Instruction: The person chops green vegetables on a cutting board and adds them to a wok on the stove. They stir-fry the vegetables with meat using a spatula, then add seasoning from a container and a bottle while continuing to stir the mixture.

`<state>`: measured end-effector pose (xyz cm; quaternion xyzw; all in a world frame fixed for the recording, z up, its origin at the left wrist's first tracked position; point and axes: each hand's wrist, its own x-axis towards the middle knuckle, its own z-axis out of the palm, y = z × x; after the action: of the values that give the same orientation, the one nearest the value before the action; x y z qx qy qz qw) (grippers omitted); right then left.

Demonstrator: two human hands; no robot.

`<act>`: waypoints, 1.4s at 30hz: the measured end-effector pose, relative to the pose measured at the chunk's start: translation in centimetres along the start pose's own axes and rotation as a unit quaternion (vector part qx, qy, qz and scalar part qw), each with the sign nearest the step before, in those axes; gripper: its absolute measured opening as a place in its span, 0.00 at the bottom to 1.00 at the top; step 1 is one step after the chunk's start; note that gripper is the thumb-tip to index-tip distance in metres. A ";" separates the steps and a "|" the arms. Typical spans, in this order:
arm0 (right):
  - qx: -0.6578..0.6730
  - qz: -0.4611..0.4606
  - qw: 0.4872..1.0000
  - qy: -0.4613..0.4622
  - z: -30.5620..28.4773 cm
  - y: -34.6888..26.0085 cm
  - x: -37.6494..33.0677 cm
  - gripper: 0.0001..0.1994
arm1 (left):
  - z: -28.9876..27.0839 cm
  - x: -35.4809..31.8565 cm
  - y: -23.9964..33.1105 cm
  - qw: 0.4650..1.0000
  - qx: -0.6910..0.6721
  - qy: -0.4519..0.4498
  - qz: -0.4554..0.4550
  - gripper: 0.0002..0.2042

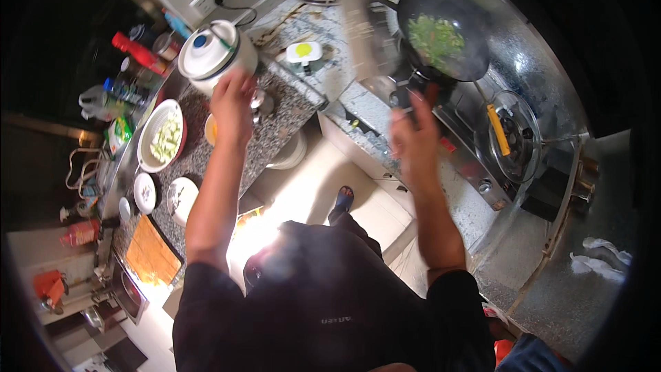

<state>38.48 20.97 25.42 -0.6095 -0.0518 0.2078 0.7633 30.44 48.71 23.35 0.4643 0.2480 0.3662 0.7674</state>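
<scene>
My left hand [233, 102] is raised over the granite counter, in front of a white lidded pot [208, 52]. Its fingers look curled closed; blur hides what they hold, if anything. A shiny metal container [261, 102] is right beside it. My right hand [416, 139] hovers by the stove's front edge, just below a black wok [475, 45]. Motion smears its fingers, and a dark shape lies against them, so its grip is unclear. Chopped green vegetables [436, 41] lie in the wok. A blurred pale brown, flat-sided thing [359, 34] stands left of the wok.
Cut pale-green pieces fill a white colander [146, 155] on the left counter, near small plates [144, 193] and a wooden cutting board [147, 251]. A glass lid with a yellow handle [498, 129] rests over the right burner. Bottles [138, 52] line the wall.
</scene>
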 end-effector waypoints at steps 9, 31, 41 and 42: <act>-0.080 0.057 0.915 -0.390 26.1 26.4 -20.7 0.18 | -25.8 -24.4 3.9 0.959 -0.013 0.186 -0.213 0.16; -0.538 -0.109 0.833 0.067 2.4 30.5 -2.6 0.11 | -71.7 -28.8 0.1 0.849 0.223 0.420 -0.231 0.32; -0.734 -0.092 0.657 0.145 -2.2 31.6 12.5 0.11 | -61.7 -24.8 2.3 0.609 0.626 0.392 -0.289 0.29; -0.724 -0.152 0.657 0.142 -3.3 32.7 13.2 0.10 | -57.7 -23.4 3.0 0.600 0.648 0.383 -0.272 0.28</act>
<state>43.26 28.51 -8.81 -0.9752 -0.1685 -0.1035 0.0993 -26.36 61.72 1.23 0.5683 0.8058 0.0278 0.1639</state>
